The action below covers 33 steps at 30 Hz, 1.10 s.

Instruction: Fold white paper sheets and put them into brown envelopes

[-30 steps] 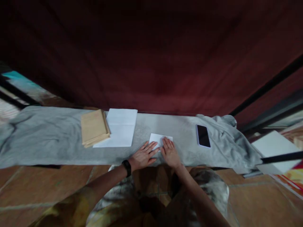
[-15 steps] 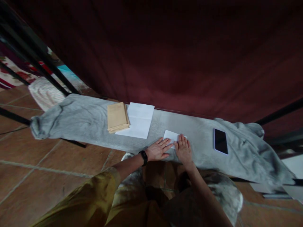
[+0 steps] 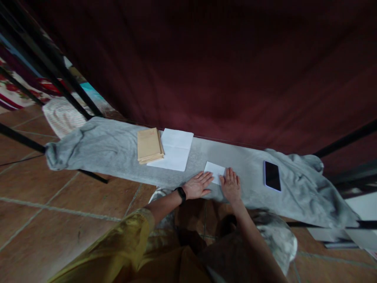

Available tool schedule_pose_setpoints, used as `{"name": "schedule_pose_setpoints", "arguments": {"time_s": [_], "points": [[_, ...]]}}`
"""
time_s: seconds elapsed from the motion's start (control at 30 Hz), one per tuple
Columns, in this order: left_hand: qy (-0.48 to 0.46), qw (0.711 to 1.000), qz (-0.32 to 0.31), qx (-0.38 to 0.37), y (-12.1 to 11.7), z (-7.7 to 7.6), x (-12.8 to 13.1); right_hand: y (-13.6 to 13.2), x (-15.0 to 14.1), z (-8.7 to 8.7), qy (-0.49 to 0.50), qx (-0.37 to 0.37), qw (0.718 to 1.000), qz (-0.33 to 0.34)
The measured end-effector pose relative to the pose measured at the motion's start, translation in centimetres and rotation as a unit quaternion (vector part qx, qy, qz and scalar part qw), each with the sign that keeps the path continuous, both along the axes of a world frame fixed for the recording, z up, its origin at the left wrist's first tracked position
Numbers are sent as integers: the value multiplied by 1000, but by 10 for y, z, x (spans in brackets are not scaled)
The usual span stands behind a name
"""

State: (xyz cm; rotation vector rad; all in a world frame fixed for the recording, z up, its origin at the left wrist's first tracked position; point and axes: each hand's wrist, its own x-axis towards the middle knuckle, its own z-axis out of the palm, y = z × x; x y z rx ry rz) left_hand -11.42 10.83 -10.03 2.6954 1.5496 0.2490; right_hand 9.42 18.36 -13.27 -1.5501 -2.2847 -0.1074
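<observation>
We find the small white paper (image 3: pixel 215 169) flat on the cloth-covered bench (image 3: pixel 241 157), around mid-length and towards the near edge. Our left hand (image 3: pixel 198 186) is palm down, fingers extended and spread, fingertips over the paper's left side; it grips nothing. Our right hand (image 3: pixel 231 188) is likewise open and flat at the paper's right side, its fingers closer together, gripping nothing. The hands partly cover the paper's near part.

Left of it, near the far edge, we note a white sheet (image 3: pixel 178 148) with a crease across it. A stack of brown envelopes (image 3: pixel 149 144) overlaps and hides part of the sheet's left side. A smartphone (image 3: pixel 272 175) lies towards the right end, beside bunched gray cloth (image 3: pixel 306 184). A dark red curtain (image 3: pixel 206 86) hangs along the far edge.
</observation>
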Motion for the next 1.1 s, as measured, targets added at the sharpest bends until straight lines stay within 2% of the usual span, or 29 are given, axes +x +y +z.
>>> {"name": "schedule_pose_setpoints", "arguments": {"time_s": [0.23,0.33,0.47,0.6,0.87,1.1], "points": [[-19,1000,10,-17,-2,0,0,-3,11,5,17,-5,999,-32],[-44,998,31,-30,-2,1,4,-5,6,9,16,-12,1000,2],[-79,991,100,-43,7,1,18,-12,-7,11,3,-33,997,69],[-79,986,144,-39,23,-2,31,-18,-14,7,-15,-28,996,80],[-46,979,200,12,34,-8,24,-10,-4,1,-10,-5,1000,22],[-37,968,250,9,33,-10,21,-6,8,6,-5,-35,999,-33]]}}
